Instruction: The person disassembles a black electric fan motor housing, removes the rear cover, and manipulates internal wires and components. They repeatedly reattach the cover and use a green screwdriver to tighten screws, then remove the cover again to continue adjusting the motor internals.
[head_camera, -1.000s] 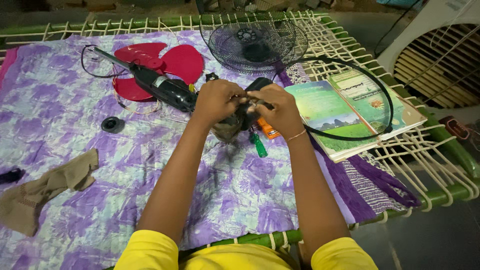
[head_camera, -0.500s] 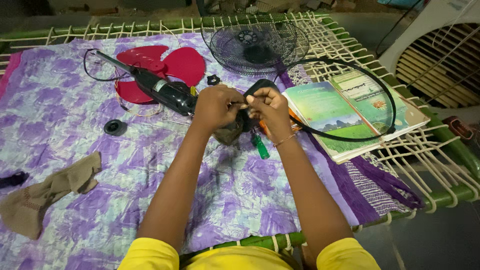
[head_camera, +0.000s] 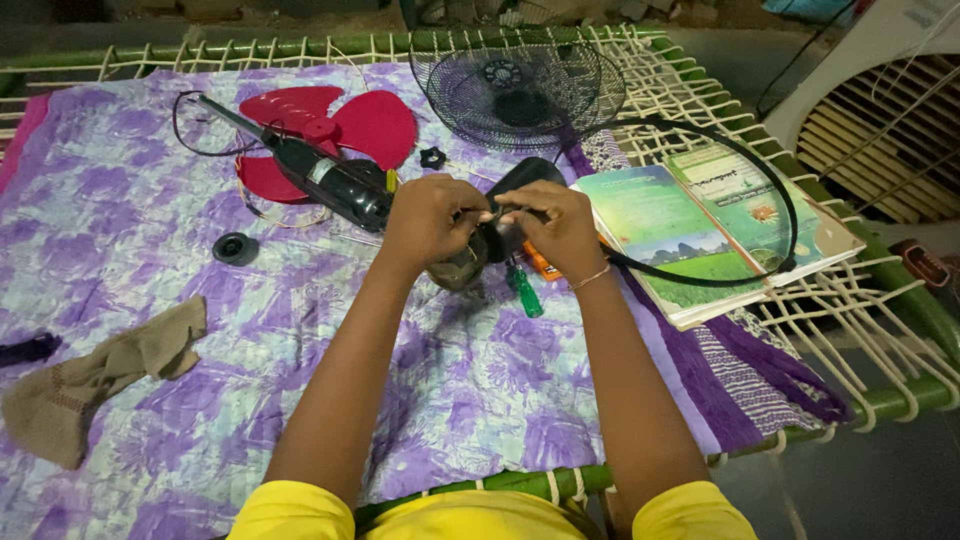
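Near the cot's (head_camera: 905, 400) far right corner, a fan motor (head_camera: 480, 255) is pinched between left hand (head_camera: 428, 217) and right hand (head_camera: 552, 222); judged heavy, rigid, best gripped by its casing.

Single head-worn view, steeply down and forward, close over the cot (head_camera: 905, 400).

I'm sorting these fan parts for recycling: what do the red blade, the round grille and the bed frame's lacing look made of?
The red blade looks like moulded plastic: smooth, evenly coloured, faintly glossy. The round grille seems to be thin dark wire, probably coated metal, judging by its fine radial spokes. The lacing looks like pale woven cord or rope, knotted around the green frame, whose own material I cannot tell.
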